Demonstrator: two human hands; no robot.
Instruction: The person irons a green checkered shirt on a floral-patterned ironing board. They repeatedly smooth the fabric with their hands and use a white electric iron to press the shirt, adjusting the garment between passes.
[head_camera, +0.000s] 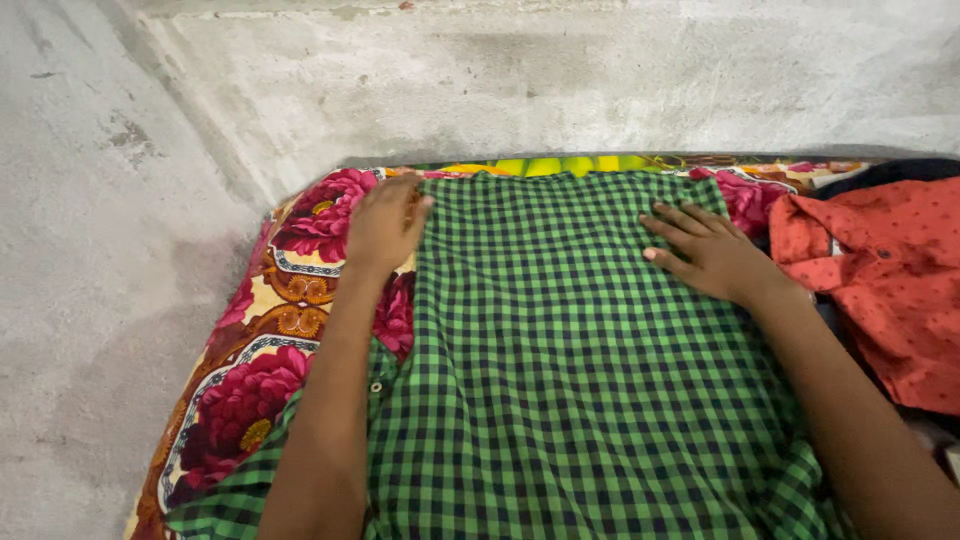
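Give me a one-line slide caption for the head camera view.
Both hands, left hand and right hand, lie on a green checked shirt.

Two hands, left hand and right hand, press flat on a green checked shirt spread over a floral mattress.
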